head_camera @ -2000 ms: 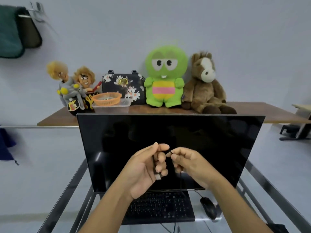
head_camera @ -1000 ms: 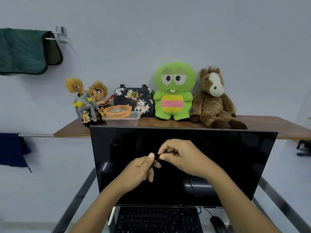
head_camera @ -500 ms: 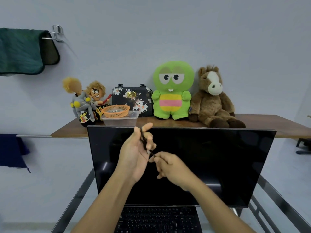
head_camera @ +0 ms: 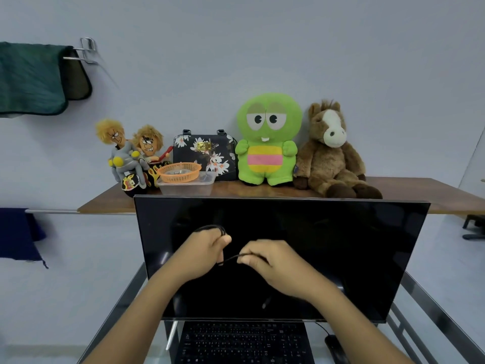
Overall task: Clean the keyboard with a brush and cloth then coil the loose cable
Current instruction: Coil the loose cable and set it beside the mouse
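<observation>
Fingers [head_camera: 220,241] of the left hand [head_camera: 202,252] curled round the thin black cable [head_camera: 231,258], a loop of which arches over the knuckles; thumb pressed against the forefinger, clamping the strand; right hand [head_camera: 273,266] just beside it, thumb and fingertips pinching the same cable, which runs taut across the short gap between the two hands; a further length hangs below the right hand, ending in a small plug, faint against the dark glass; both hands raised in front of the black monitor [head_camera: 341,245], whose screen is dark; black keyboard [head_camera: 244,342] lying flat below the monitor, its near edge cut off by the frame; black mouse [head_camera: 334,346] to the right of the keyboard, with its own wire leading up behind the screen; metal frame rails [head_camera: 433,311] on either side; behind the monitor, a wooden shelf [head_camera: 433,190] against the wall, bearing from left to right two yellow-haired dolls [head_camera: 131,151], an orange basket [head_camera: 179,172] seated in a clear plastic container [head_camera: 189,187], a floral handbag [head_camera: 207,151], a green plush figure [head_camera: 267,140] and a brown plush horse [head_camera: 330,151]; green cloth [head_camera: 29,77] draped on a wall rack at upper left; dark blue cloth [head_camera: 18,232] hanging on a rail at left
</observation>
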A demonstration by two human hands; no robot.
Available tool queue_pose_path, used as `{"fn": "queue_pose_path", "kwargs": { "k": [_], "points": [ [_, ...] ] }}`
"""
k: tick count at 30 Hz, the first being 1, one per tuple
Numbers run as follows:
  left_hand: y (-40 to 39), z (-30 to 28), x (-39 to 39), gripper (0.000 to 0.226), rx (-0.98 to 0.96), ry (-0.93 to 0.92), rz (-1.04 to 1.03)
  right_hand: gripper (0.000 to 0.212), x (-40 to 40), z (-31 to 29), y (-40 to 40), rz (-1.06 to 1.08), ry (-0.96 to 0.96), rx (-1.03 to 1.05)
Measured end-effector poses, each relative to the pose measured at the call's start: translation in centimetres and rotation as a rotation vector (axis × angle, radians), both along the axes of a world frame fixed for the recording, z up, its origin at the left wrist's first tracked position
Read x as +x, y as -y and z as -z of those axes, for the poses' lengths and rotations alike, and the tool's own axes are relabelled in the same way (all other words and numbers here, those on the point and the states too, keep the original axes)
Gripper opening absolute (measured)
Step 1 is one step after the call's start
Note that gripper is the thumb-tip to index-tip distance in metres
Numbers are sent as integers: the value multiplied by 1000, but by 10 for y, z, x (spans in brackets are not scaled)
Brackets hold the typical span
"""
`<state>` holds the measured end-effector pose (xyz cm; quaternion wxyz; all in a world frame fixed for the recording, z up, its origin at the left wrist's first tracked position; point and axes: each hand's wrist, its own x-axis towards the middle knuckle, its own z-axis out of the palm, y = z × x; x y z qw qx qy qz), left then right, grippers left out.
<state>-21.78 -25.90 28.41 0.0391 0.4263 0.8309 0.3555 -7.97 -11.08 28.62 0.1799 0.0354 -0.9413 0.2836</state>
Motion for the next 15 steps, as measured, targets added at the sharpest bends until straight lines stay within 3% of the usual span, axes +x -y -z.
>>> {"fn": "queue_pose_path", "kwargs": {
  "k": [6,10,15],
  "points": [
    [4,5,35,67,178,644,287,12,-7,-27,-15,44,-212,-35],
    [4,-5,54,57,375,971,489,12,-12,-30,-15,64,-222,-190],
    [-2,-20,63,38,701,1209,621,17,-17,-15,-2,67,-156,-390]
  ]
}}
